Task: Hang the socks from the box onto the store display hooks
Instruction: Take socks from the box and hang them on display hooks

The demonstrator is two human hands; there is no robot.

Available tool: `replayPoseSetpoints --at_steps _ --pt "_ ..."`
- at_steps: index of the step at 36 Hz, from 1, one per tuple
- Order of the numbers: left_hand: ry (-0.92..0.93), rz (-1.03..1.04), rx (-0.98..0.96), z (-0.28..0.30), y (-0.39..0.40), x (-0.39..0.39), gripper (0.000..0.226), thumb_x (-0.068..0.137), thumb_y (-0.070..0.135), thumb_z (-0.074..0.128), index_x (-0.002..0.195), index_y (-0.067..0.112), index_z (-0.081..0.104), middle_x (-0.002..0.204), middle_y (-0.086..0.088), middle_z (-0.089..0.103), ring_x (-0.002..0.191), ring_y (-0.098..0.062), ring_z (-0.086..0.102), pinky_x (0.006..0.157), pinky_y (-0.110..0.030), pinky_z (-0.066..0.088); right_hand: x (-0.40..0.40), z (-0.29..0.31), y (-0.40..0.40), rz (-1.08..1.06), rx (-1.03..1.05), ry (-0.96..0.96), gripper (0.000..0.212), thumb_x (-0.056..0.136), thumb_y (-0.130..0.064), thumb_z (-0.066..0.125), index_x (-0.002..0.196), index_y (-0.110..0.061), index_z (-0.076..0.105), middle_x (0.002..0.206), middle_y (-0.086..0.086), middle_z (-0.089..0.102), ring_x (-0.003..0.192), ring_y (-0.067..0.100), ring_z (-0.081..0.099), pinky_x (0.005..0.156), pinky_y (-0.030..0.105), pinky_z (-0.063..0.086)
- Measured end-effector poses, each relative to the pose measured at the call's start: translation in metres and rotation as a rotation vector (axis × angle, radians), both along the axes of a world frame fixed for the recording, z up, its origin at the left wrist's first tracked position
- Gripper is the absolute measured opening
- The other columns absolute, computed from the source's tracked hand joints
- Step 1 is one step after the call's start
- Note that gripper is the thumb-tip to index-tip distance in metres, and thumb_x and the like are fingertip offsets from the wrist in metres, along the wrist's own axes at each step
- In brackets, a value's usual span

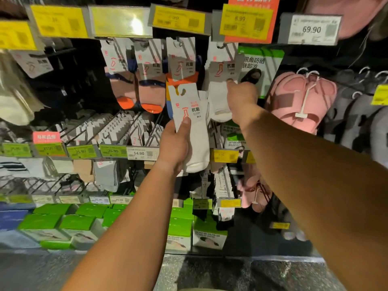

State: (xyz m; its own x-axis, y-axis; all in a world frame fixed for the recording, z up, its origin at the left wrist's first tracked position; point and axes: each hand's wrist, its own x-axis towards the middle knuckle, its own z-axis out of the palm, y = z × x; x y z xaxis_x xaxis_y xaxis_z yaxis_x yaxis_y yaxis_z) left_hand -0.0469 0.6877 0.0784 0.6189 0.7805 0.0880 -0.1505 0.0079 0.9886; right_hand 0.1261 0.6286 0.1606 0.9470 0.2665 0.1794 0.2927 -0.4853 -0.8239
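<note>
Crowded store hooks are looming above; left hand (pixel 175 141) is pinching an upright white carded sock pack (pixel 190 122), while right hand's (pixel 241 99) curled fingers are gripping the hung white pack (pixel 222 80) up-right.

Price tags (pixel 240 18) 8.99, 69.90, 14.90; sock card (pixel 190 108) 抗菌.

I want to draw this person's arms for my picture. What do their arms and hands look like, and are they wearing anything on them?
Both arms are bare right up to the bottom edge of the picture, with no sleeves showing. The left hand and the right hand have no gloves. I see no watch, bracelet or ring on the parts that show. The nails look short and plain. Draw two long bare arms.
</note>
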Motion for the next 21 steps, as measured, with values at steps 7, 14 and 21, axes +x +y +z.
replayPoseSetpoints --at_steps 7,14,21 --pt "-0.093 -0.028 -0.180 0.002 -0.003 -0.001 0.029 0.099 0.022 0.064 0.125 0.008 0.062 0.118 -0.004 0.074 0.108 -0.019 0.072 0.090 -0.033 0.058 -0.028 -0.034 -0.013 -0.011 0.411 0.000 0.021 0.095 -0.035 0.056 0.092 -0.013 0.056 0.080 0.001 0.052 0.078 0.020 0.050 0.070 0.028 0.037" --pt "-0.163 -0.038 -0.279 0.011 -0.013 0.009 0.035 0.093 0.016 0.072 0.126 0.007 0.063 0.114 -0.011 0.075 0.106 -0.029 0.072 0.089 -0.043 0.060 -0.120 -0.078 -0.035 0.186 0.477 0.089 0.017 0.091 -0.040 0.067 0.084 -0.031 0.054 0.087 -0.010 0.068 0.076 0.000 0.064 0.059 0.008 0.044" --pt "-0.168 -0.058 -0.249 0.022 -0.016 0.013 0.021 0.108 0.024 0.045 0.116 0.018 0.064 0.114 -0.004 0.076 0.106 -0.019 0.073 0.094 -0.039 0.059 -0.099 -0.072 -0.047 0.177 0.539 0.073 0.013 0.095 -0.024 0.065 0.093 -0.012 0.061 0.086 -0.002 0.071 0.073 0.009 0.067 0.062 0.022 0.050"
